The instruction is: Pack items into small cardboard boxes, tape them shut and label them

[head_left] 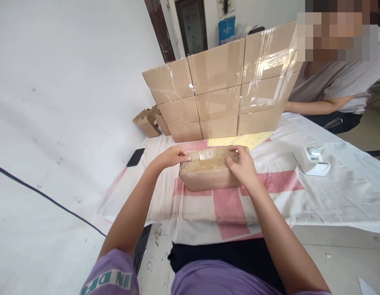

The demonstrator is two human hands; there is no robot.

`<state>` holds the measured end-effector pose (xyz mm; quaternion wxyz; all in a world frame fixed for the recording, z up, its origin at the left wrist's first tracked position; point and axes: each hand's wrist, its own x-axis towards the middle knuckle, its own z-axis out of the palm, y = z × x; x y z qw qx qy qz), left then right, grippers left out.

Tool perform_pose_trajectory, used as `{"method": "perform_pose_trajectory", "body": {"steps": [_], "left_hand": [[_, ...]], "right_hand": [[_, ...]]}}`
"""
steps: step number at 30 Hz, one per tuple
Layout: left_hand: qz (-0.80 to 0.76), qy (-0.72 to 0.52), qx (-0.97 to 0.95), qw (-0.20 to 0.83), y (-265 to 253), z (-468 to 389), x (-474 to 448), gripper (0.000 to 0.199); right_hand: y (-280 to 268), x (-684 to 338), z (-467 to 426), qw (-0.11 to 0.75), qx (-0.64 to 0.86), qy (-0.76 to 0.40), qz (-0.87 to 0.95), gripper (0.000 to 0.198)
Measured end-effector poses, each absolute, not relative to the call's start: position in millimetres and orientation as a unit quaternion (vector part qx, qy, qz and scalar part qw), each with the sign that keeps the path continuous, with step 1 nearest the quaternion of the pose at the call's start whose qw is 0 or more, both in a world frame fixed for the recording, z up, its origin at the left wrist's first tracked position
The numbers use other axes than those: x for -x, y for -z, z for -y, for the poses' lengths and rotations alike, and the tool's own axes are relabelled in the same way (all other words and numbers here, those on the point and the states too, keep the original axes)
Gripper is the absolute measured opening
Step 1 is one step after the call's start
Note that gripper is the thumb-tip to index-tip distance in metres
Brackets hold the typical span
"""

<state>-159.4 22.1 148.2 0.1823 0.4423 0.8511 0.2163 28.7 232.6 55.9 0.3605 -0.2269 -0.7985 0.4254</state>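
A taped brown cardboard box (210, 180) lies on the cloth-covered table in front of me, with clear, yellowish tape (205, 164) across its top. At its left end, my left hand (176, 155) is closed, the thumb and curled fingers pressed to the top edge. My right hand (241, 164) grips the opposite end, thumb on the top and fingers bent over the far edge. Whether a loose bit of tape is between my left fingers is too small to tell.
Behind the box stands a wall of stacked taped cartons (219, 102). Yellow sheets (251, 140) lie at its foot. A white tape dispenser (314, 162) is to the right, a black phone-like slab (136, 157) to the left. Another person (325, 90) sits at the far right.
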Motion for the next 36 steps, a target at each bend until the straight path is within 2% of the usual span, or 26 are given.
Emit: {"method": "perform_pose_trajectory", "body": {"steps": [6,13,17,20,22,27,36], "left_hand": [[-0.859,-0.235,-0.433,0.136,-132,-22,161,0.028],[-0.849,-0.278,-0.428,0.135,-140,-15,155,0.028],[-0.813,-0.328,-0.436,0.201,-156,-5,154,0.033],[-0.777,-0.328,-0.458,0.279,-163,0,155,0.035],[-0.779,-0.31,-0.462,0.289,-162,-2,157,0.033],[-0.816,-0.237,-0.469,0.241,-149,-16,162,0.031],[-0.856,-0.209,-0.44,0.176,-146,-23,158,0.028]], "right_hand": [[-53,-30,-233,0.361,0.22,-0.438,0.793,0.036],[-50,-29,-233,0.372,0.222,-0.446,0.783,0.038],[-48,-28,-233,0.378,0.221,-0.45,0.778,0.038],[-48,-28,-232,0.381,0.222,-0.459,0.771,0.036],[-49,-27,-232,0.382,0.221,-0.464,0.768,0.034],[-50,-29,-231,0.373,0.221,-0.468,0.77,0.034],[-49,-29,-231,0.368,0.22,-0.467,0.773,0.036]]}}
